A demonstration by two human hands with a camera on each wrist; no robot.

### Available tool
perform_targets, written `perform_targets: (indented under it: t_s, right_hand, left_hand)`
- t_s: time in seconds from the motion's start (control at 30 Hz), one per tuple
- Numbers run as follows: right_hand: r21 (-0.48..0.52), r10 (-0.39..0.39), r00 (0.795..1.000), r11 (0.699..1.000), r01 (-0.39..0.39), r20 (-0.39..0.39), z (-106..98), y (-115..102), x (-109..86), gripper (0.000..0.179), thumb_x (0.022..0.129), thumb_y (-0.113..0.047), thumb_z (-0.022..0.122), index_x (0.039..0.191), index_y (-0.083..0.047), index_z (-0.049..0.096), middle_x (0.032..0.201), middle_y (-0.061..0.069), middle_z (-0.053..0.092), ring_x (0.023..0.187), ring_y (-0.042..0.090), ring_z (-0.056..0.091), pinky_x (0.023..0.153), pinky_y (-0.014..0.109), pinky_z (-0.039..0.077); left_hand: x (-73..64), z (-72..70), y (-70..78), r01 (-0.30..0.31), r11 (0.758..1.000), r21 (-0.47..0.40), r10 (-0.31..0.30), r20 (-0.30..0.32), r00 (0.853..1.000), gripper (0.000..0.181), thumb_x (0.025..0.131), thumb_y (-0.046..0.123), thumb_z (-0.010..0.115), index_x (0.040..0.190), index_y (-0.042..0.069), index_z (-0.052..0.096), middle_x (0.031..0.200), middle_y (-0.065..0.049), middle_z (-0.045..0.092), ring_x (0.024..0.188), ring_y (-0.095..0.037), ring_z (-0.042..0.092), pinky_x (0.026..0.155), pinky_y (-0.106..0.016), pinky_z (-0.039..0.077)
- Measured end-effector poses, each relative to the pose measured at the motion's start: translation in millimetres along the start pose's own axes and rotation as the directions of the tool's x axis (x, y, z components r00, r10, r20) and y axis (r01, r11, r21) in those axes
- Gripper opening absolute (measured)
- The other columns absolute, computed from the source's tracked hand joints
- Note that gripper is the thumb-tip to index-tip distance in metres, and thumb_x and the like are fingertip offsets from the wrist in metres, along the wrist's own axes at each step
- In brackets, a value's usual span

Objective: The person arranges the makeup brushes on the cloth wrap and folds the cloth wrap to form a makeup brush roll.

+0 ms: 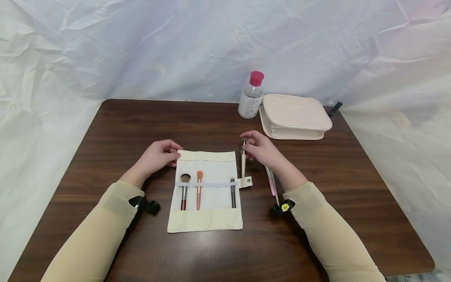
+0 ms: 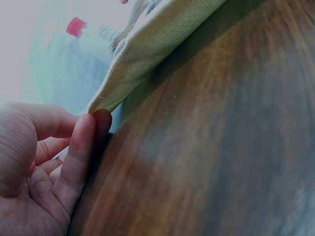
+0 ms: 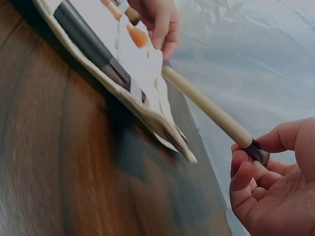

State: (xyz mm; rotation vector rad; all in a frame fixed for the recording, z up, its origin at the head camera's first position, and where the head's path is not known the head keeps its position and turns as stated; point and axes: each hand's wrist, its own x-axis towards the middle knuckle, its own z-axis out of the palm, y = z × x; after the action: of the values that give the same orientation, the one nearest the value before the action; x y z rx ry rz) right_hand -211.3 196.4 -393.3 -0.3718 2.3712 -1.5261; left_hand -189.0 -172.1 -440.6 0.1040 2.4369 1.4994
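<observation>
I see the left hand (image 1: 156,156) pinching the canvas brush roll (image 1: 204,221) by its upper-left corner, centre frame; just right of it, the right hand (image 1: 261,147) pinches a cream-handled brush (image 1: 243,163) by its dark end — I'd keep the roll taut, the handle straight

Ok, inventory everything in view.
table: 1, dark brown, foreground
backdrop: 1, whitish, behind table
brush roll: 1, cream and white, centre
elastic strap: 1, pale, across roll
snap tab: 1, cream, roll's right edge
round brush: 1, dark and red, roll's left
tapered brush: 1, pinkish orange, right of it
dark brush: 1, black, roll's right
held brush: 1, cream, beside roll
slim tools: at least 2, pink, pale, right of tab
cosmetic bag: 1, cream, far right
bottle: 1, clear, red cap, left of bag
stick: 1, black, bag's right end
wrist devices: 2, black, both wrists
sleeves: 2, beige, both arms
left grip: 1, bare, pinching roll's corner
right grip: 1, bare, pinching held brush
</observation>
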Motion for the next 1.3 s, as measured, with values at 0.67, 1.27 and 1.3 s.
perform_targets:
  t_s: [0.67, 1.27, 1.3]
  right_hand:
    - [0.022, 0.034, 0.999, 0.999, -0.035, 0.030, 36.5, -2.0, 17.4, 0.044, 0.102, -0.007, 0.058, 0.144, 0.002, 0.048, 0.078, 0.008, 0.060, 0.072, 0.025, 0.067, 0.072, 0.037, 0.061]
    - [-0.003, 0.032, 0.999, 0.999, -0.032, -0.035, 51.7, -3.6, 23.7, 0.042, 0.103, -0.008, 0.059, 0.143, 0.000, 0.049, 0.078, 0.010, 0.061, 0.071, 0.025, 0.067, 0.068, 0.036, 0.061]
    - [-0.006, 0.031, 0.999, 1.000, -0.031, -0.036, 52.1, -3.9, 24.0, 0.042, 0.103, -0.008, 0.059, 0.143, 0.000, 0.049, 0.078, 0.010, 0.060, 0.071, 0.025, 0.067, 0.068, 0.036, 0.061]
  left_hand:
    - [-1.8, 3.0, -2.1, -0.001, 1.000, -0.013, 0.001, -0.003, 1.000, 0.021, 0.100, 0.014, 0.068, 0.120, 0.008, 0.067, 0.107, -0.015, 0.071, 0.087, -0.023, 0.073, 0.073, -0.032, 0.065]
    - [0.2, 5.9, -1.8, -0.003, 1.000, -0.010, 0.003, -0.005, 1.000, 0.021, 0.099, 0.014, 0.069, 0.119, 0.009, 0.068, 0.106, -0.014, 0.072, 0.087, -0.024, 0.073, 0.073, -0.032, 0.065]
    - [0.1, 5.9, -1.7, -0.004, 1.000, -0.008, 0.004, -0.004, 1.000, 0.021, 0.099, 0.014, 0.069, 0.119, 0.008, 0.068, 0.107, -0.015, 0.072, 0.087, -0.024, 0.073, 0.073, -0.032, 0.065]
